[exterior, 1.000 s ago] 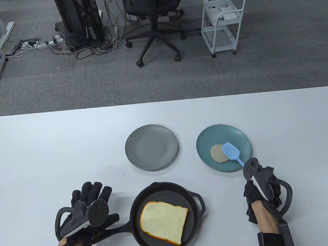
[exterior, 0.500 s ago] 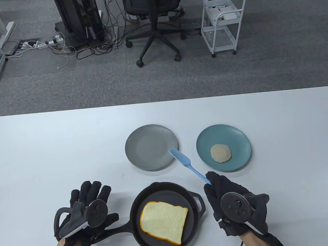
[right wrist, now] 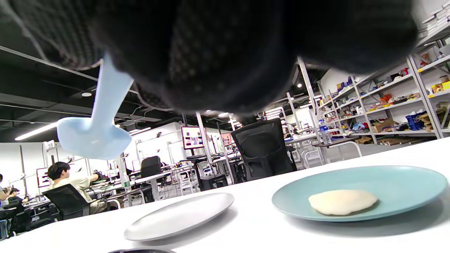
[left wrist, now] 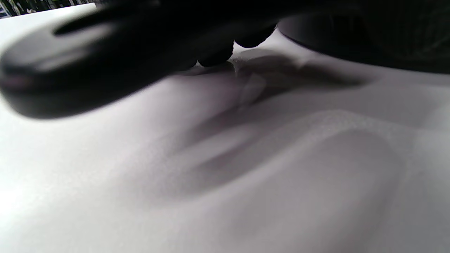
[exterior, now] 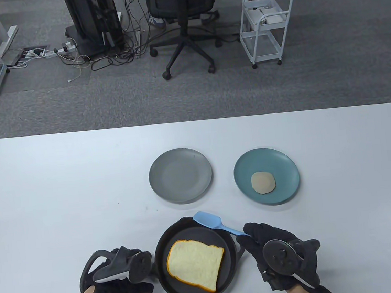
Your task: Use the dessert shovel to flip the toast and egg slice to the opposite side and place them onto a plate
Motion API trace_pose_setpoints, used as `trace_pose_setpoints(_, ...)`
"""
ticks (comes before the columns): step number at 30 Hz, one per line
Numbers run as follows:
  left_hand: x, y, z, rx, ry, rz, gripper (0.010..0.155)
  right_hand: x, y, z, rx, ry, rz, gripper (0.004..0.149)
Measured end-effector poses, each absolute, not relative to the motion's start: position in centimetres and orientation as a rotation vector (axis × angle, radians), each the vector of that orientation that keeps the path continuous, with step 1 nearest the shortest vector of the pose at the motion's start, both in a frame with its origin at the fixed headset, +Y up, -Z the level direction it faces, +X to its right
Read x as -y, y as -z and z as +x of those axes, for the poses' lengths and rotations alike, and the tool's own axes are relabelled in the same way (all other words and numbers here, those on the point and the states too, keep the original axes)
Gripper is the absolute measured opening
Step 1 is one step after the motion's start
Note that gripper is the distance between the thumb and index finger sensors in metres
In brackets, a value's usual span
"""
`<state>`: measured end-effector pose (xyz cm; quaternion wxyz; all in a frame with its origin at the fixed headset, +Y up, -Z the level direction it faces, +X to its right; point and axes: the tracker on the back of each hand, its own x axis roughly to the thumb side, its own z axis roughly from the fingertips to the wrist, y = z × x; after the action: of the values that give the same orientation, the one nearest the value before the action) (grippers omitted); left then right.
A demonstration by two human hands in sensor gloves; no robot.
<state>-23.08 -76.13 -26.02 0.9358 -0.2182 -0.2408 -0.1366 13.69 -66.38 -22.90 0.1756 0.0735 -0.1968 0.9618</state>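
Note:
A slice of toast lies in the black skillet at the table's near edge. My left hand curls round the skillet's handle, which is hidden beneath it; the left wrist view is dark and blurred. The round egg slice rests on the teal plate. My right hand pinches the handle of the blue dessert shovel. The shovel's blade hangs over the skillet's far rim, just beyond the toast.
An empty grey plate sits beyond the skillet, left of the teal plate. The white table stretches wide to the left and back. On the floor beyond it stand an office chair and a white cart.
My right hand took the shovel off the egg slice and swung it left and back to the skillet's far rim. My left hand slid right and closed round the skillet handle.

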Motion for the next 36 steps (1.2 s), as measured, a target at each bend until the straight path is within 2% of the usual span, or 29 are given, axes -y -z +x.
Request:
trace_pose_setpoints(5, 77.1, 25.9, -22.2, 0.471, 0.361, -0.269, 0.084, 66.8, 23.2, 14.0, 0.49, -2.659, 0.173, 0.051)
trace_pose_setpoints(8, 77.0, 26.1, -22.2, 0.443, 0.281, -0.208, 0.067, 67.3, 23.4, 14.1, 0.482, -2.67, 0.156, 0.052)
trace_pose_setpoints(10, 76.8, 26.2, -22.2, 0.421, 0.28, -0.161, 0.062, 67.6, 23.7, 14.2, 0.455, -2.682, 0.152, 0.052)
trace_pose_setpoints(18, 76.2, 26.3, -22.5, 0.361, 0.079, -0.163, 0.054, 69.2, 24.8, 15.3, 0.386, -2.728, 0.063, 0.052)
trace_pose_setpoints(22, 75.0, 26.1, -22.7, 0.342, 0.08, -0.091, 0.051, 69.4, 25.1, 16.1, 0.362, -2.713, -0.003, 0.051)
trace_pose_setpoints(29, 73.4, 26.1, -23.8, 0.284, 0.042, -0.049, 0.05, 68.0, 24.3, 15.3, 0.432, -2.828, 0.12, 0.049)
trace_pose_setpoints(36, 72.3, 25.5, -23.9, 0.214, 0.085, 0.007, 0.049, 67.0, 23.0, 12.7, 0.477, -3.03, 0.217, 0.046)
